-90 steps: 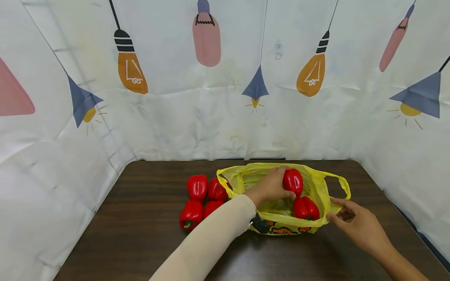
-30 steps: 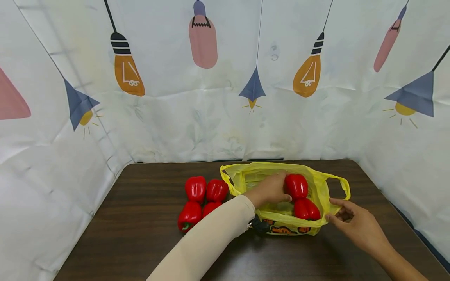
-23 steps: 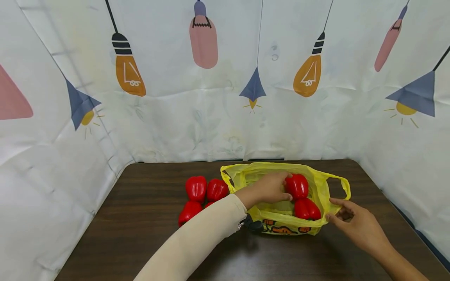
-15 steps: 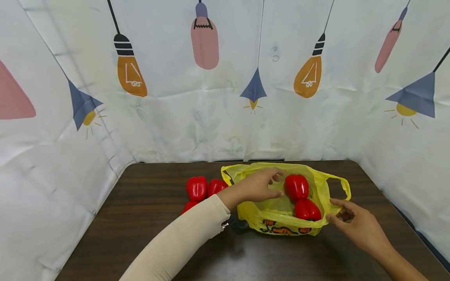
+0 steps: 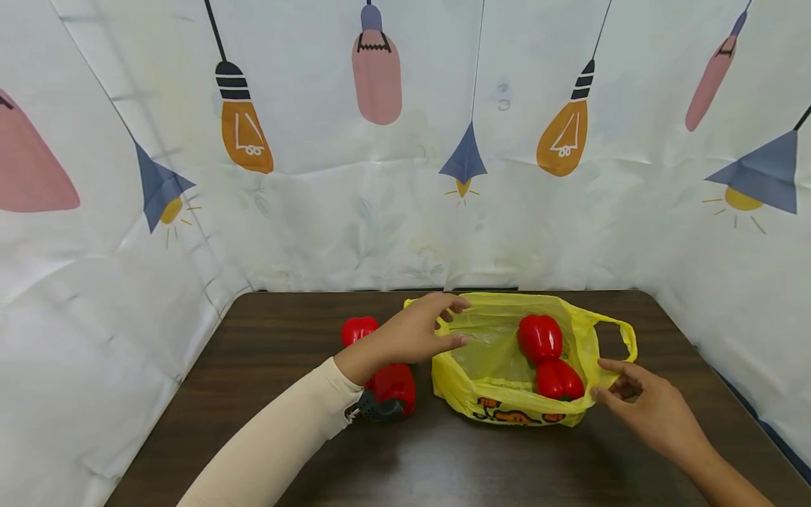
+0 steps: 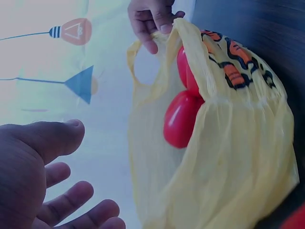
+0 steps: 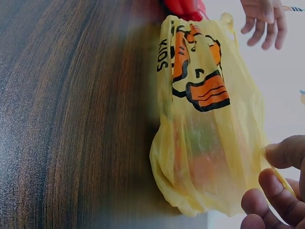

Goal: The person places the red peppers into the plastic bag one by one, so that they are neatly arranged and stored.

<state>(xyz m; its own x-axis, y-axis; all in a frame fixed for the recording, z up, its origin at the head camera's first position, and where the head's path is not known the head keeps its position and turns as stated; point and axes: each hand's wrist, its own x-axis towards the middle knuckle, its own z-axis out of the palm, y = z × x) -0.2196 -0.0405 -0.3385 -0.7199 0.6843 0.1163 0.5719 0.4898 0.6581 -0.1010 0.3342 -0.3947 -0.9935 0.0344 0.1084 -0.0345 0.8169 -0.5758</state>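
Note:
A yellow plastic bag [image 5: 500,405] lies open on the dark wooden table [image 5: 253,422]. Inside it are two red bell peppers, one at the back [image 5: 540,336] and one in front [image 5: 557,380]. My left hand [image 5: 459,322] hovers open over the bag's left rim and holds nothing. My right hand [image 5: 602,379] pinches the bag's right edge below the handle [image 5: 624,334]. In the left wrist view the bag [image 6: 238,157] shows the peppers [image 6: 181,119] and my right hand's fingers [image 6: 152,19] on its rim. The right wrist view shows the bag's printed side [image 7: 200,81].
More red peppers lie on the table left of the bag, one at the back [image 5: 356,329] and one by my left wrist [image 5: 395,386]; my sleeve hides any others. A white curtain [image 5: 405,176] printed with lamps closes in the table at the back and both sides.
My left hand let go of the pepper inside the bag and drew back left to the bag's rim. That pepper now rests behind the other. My right hand stayed put.

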